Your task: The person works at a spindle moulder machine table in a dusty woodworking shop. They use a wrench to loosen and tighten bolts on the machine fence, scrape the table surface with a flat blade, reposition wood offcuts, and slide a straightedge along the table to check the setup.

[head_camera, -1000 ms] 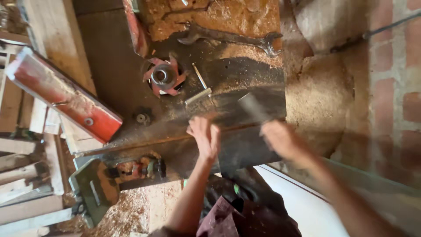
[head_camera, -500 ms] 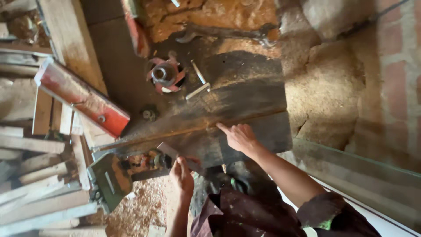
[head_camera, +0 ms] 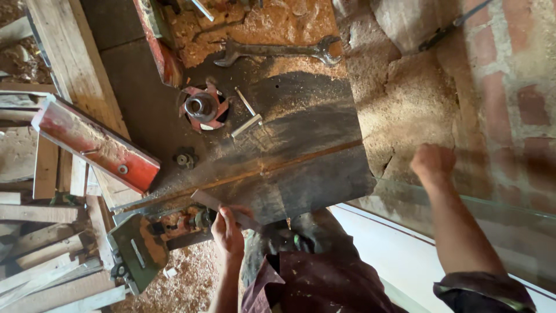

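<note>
One dark sawdust-strewn steel bench (head_camera: 301, 174) adjoins a brick wall (head_camera: 509, 87); left hand (head_camera: 227, 229) grips a flat metal strip (head_camera: 223, 207), right hand (head_camera: 433, 163) fisted, empty; long steel wrench (head_camera: 272, 51) rests beyond.

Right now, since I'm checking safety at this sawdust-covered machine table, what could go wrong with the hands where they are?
The left hand has a flat metal strip in its grip at the table edge; it might slip. The exposed red cutter head could catch anything. The loose wrench and T-shaped key might get knocked off by the raised right hand.
</note>
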